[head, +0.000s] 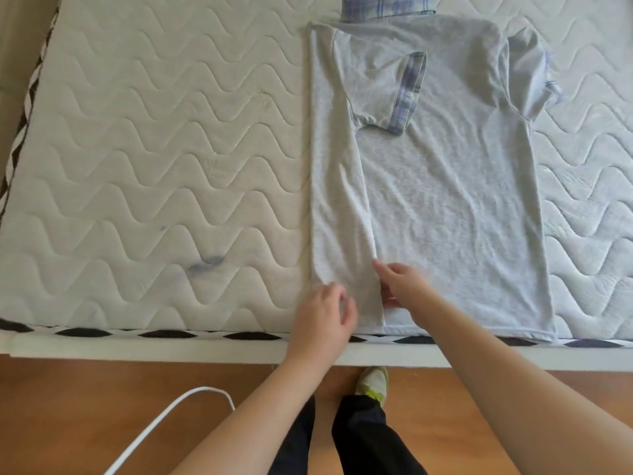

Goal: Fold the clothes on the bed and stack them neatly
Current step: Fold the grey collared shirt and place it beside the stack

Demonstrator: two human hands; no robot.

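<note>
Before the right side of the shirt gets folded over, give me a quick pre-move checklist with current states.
1. Left side of shirt folded in, sleeve on top: ok.
2. Fold edge straight at hem: not ok, wrinkled near right hand.
3. Right sleeve flat: not ok, bunched.
4. Shirt fully on mattress: ok, hem at edge.
5. Left hand free: ok, holds nothing.

Left hand (323, 308) curled; right hand (402, 286) pinching.
</note>
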